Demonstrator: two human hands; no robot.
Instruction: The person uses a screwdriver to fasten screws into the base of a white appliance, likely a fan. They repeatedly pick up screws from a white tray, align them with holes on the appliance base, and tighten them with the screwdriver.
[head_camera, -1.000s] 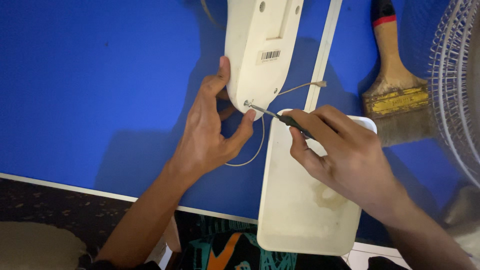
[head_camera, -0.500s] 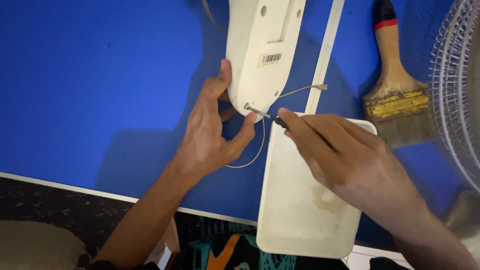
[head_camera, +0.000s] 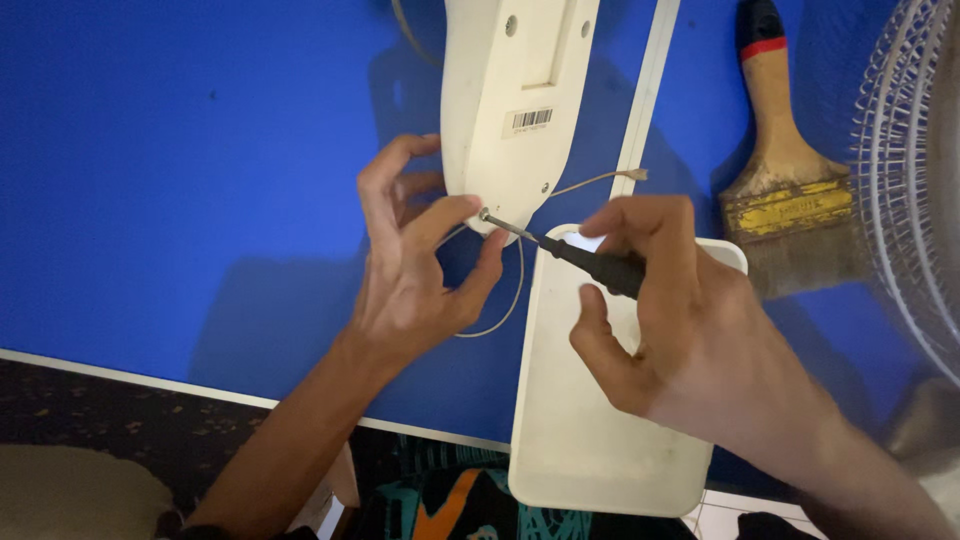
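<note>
The right hand (head_camera: 680, 330) was closed around a black-handled screwdriver (head_camera: 575, 255), whose tip met the rounded lower end of a cream plastic housing (head_camera: 510, 100). The left hand (head_camera: 415, 265), fingers loosely curled, steadied that end. Both lay on the blue tabletop (head_camera: 180, 170), with a paintbrush (head_camera: 785, 180) to the right.

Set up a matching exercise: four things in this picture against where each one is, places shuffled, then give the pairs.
Things:
1. screwdriver
2. paintbrush
3. fan grille
4. white housing

Places:
A. at the right edge of the picture
B. steadied by the left hand
C. gripped in the right hand
D. lying on the blue surface, untouched

Pairs: 1-C, 2-D, 3-A, 4-B
</note>
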